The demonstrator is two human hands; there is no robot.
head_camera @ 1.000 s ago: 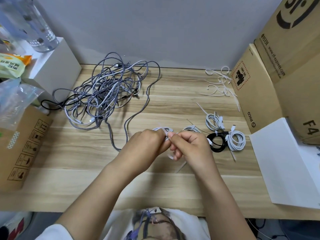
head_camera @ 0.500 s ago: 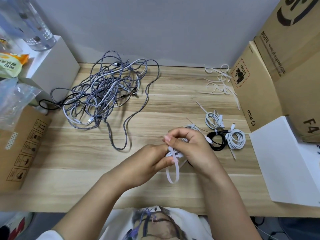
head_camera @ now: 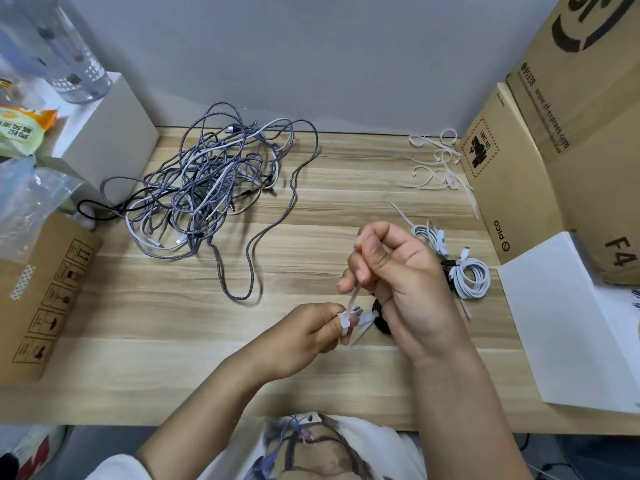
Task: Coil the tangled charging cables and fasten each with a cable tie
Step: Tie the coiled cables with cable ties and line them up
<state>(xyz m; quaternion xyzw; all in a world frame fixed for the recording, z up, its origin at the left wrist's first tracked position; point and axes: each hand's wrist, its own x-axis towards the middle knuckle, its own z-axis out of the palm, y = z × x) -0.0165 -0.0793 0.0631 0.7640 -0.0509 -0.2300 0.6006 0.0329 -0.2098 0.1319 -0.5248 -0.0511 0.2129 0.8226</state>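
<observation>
Above the wooden desk (head_camera: pixel 180 313), my left hand (head_camera: pixel 308 336) pinches the head of a white cable tie (head_camera: pixel 348 315) together with a small coiled cable that is mostly hidden in my fingers. My right hand (head_camera: pixel 398 282) pinches the tie's tail and holds it up and to the right, so the strap runs taut between both hands. A big tangle of grey, white and black cables (head_camera: pixel 211 188) lies at the back left. Tied white coils (head_camera: pixel 469 277) and a black coil (head_camera: pixel 381 322) lie to the right, the black one partly behind my right hand.
Loose white cable ties (head_camera: pixel 438 164) lie at the back right beside brown cardboard boxes (head_camera: pixel 540 140). A white box (head_camera: pixel 585 320) sits front right. At the left stand a cardboard box (head_camera: pixel 38 299), a white block (head_camera: pixel 104 147), a bottle and bags.
My right hand has risen and pulled the tie's tail upward. The wide loop that hung below my hands half a second ago has drawn down small at my left fingers.
</observation>
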